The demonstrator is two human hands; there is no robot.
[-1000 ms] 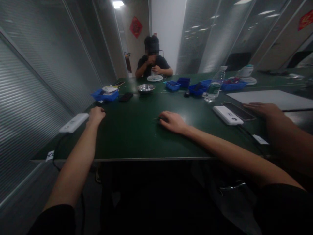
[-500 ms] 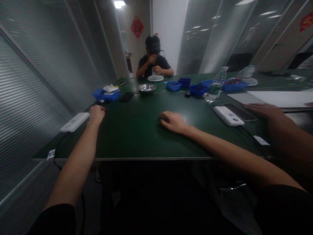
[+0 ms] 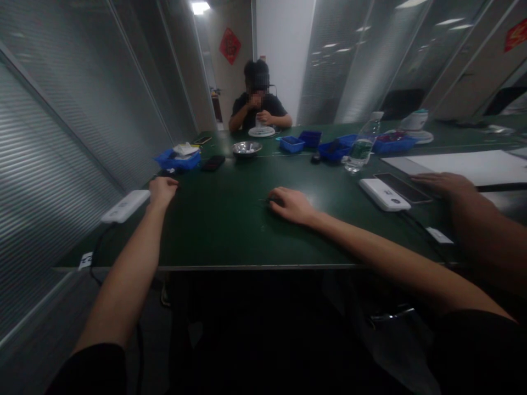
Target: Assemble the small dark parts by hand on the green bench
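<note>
My left hand [image 3: 163, 191] rests on the green table [image 3: 218, 230] at the left with its fingers curled together. Whatever they may hold is hidden. Beside its wrist lies a white power bank [image 3: 125, 206] with a black cable. Nearer the table's middle, my right hand [image 3: 291, 205] lies with bent fingers closed around something small and dark. A thin tip sticks out to the left of those fingers, too blurred to name. Just beyond my left hand stands a blue basket [image 3: 164, 160] with white tissue and other things in it.
Across the table a person [image 3: 241, 107] sits behind a white fan [image 3: 262, 131]. A metal bowl [image 3: 246, 155], a black phone [image 3: 213, 163], a blue tray [image 3: 292, 144] and a water bottle [image 3: 362, 151] stand farther back. At right are another person's hand [image 3: 448, 185] and a second power bank [image 3: 385, 195].
My two hands stay almost where they were. At the far right, a patch of skin over the white sheet has gone from view, and a dark strip shows along the sheet's near edge.
</note>
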